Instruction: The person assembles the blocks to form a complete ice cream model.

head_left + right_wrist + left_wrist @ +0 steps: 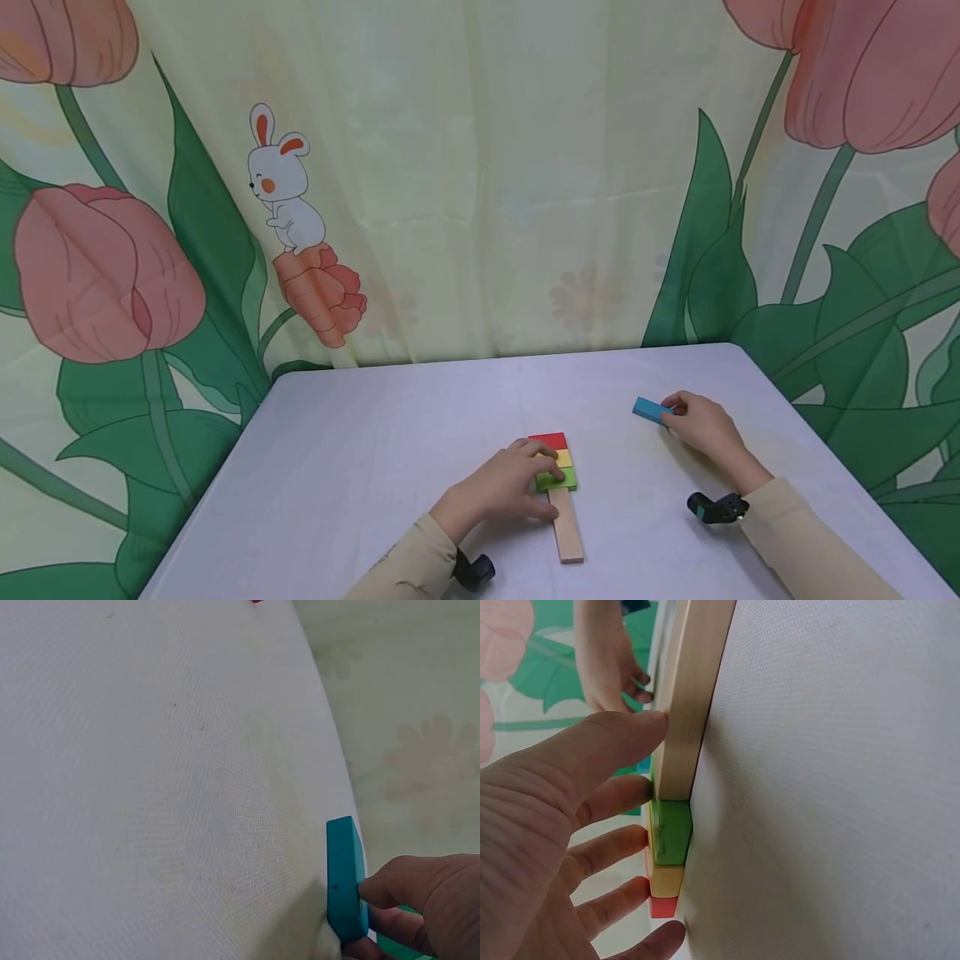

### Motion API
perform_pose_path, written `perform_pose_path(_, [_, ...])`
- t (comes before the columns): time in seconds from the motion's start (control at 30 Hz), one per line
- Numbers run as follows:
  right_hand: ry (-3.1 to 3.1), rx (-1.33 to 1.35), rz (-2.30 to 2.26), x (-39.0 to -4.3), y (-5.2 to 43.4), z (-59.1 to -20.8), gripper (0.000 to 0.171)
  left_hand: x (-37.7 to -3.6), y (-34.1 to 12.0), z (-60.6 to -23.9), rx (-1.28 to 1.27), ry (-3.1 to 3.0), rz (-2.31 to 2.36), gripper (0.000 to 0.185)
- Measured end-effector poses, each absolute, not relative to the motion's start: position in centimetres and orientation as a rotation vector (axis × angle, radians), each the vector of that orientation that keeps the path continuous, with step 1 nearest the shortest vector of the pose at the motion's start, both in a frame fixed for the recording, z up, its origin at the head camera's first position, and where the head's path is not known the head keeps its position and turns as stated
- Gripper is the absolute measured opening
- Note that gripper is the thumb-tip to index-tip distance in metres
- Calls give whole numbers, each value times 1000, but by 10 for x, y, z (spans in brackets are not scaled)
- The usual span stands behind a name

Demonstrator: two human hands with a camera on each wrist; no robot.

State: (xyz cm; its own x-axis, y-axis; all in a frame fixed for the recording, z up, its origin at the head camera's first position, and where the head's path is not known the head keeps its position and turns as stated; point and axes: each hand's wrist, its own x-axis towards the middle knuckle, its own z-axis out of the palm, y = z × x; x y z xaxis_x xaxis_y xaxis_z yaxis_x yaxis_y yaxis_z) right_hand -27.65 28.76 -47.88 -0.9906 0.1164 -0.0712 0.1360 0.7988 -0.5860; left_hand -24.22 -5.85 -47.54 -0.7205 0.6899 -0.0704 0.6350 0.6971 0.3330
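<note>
My right hand (705, 429) pinches a blue rectangular block (649, 409) at the right rear of the table; in the right wrist view thumb and fingers hold the same blue block (345, 877) by one end. Left of it, a red block (550, 440), a yellow block (565, 458) and a green block (571, 478) lie in a row, joined to a long plain wooden block (567, 533) that points toward me. Beside and partly over this row is my left hand (502, 483), its fingers spread and loosely bent along the blocks' side. The thumb reaches the wooden block (682, 697).
A white-covered table (360, 450) carries the blocks, its far edge close to a curtain (480, 183) printed with tulips and a rabbit. A black wrist camera (474, 573) is strapped at the left sleeve, another black camera (716, 507) at the right.
</note>
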Motion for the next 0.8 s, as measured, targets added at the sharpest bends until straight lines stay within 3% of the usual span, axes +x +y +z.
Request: perform_pose_path(0.8, [2957,265,-1011,-288,256,-483,43,-242,-58,-473,1067,2712,405,40])
